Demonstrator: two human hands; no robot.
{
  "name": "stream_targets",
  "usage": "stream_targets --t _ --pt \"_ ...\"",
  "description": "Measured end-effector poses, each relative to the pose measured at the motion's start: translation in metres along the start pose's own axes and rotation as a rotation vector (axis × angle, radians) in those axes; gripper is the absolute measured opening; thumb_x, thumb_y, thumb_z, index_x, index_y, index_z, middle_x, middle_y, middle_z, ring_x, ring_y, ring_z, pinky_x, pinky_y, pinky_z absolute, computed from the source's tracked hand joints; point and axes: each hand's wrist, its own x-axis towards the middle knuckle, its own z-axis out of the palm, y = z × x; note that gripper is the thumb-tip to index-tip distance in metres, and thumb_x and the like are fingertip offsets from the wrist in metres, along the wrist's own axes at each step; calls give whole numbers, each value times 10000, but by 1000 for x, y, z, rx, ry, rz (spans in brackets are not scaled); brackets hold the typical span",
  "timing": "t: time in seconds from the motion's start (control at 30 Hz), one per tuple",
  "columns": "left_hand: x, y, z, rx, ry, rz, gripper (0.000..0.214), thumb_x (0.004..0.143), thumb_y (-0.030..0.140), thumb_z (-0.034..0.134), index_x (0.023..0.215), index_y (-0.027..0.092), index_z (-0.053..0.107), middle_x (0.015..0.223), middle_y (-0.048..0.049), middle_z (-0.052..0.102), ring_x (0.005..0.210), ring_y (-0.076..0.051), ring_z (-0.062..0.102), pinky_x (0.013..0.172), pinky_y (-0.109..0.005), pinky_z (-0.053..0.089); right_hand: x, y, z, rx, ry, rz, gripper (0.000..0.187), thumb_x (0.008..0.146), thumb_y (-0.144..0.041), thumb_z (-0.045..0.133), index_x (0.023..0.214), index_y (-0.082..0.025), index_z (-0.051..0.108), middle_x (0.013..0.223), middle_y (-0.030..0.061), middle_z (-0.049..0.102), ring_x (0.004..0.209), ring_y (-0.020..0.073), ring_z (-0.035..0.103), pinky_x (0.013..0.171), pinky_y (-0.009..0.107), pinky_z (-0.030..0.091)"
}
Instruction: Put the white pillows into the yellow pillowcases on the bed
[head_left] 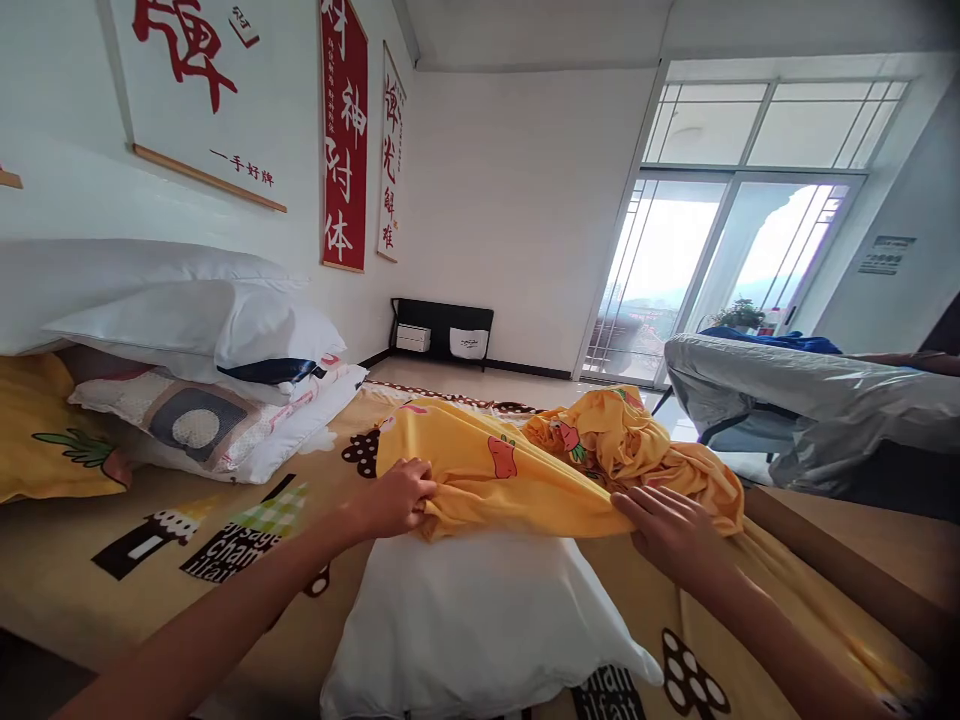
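Note:
A white pillow [487, 620] lies in front of me on a tan printed bedsheet [300, 620]. Its far end is covered by a yellow pillowcase [457, 450] printed with fruit. My left hand [401, 497] grips the case's near edge on the left, fingers curled into the cloth. On the right, my right hand [667, 525] pinches the other end of that edge, with the cloth stretched taut between both hands. The near part of the pillow is bare. Just beyond my right hand sits a crumpled heap of yellow cloth [622, 430].
Stacked at the left are white pillows [187, 310], a patterned pillow [195, 425] and a yellow pillow [52, 430]. A black rack [442, 310] stands by the far wall. At the right is a table under plastic sheeting [787, 385], near a sliding glass door [720, 250].

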Motion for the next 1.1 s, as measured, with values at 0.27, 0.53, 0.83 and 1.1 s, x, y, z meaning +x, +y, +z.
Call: stream_targets --t 0.27,0.53,0.83,1.1 --pt "-55 28 -37 106 -128 -31 195 660 58 522 801 190 545 881 -35 607 817 -192 574 701 -282 441 -3 -25 -4 188 -430 -10 260 747 -21 407 687 -215 568 644 -20 632 545 134 605 512 264 278" --pt "-75 21 -81 -111 12 -192 119 706 121 491 734 202 409 763 6 553 662 -145 508 586 -246 336 32 24 -26 -89 -206 -20 190 809 -123 408 807 -199 582 694 5 620 533 134 551 489 280 223" --pt "-59 6 -141 88 317 -357 49 788 256 459 799 209 449 782 -7 579 719 -172 500 656 -265 340 109 64 -56 -255 -59 -38 302 814 -34 398 937 -166 639 767 72 658 727 182 555 666 323 320" --pt "-77 9 -141 -91 57 -313 213 807 385 551 943 222 568 835 18 631 715 -157 555 631 -220 367 90 71 -52 227 -75 233 263 960 -295 351 997 -216 599 905 70 711 787 178 639 711 298 430"
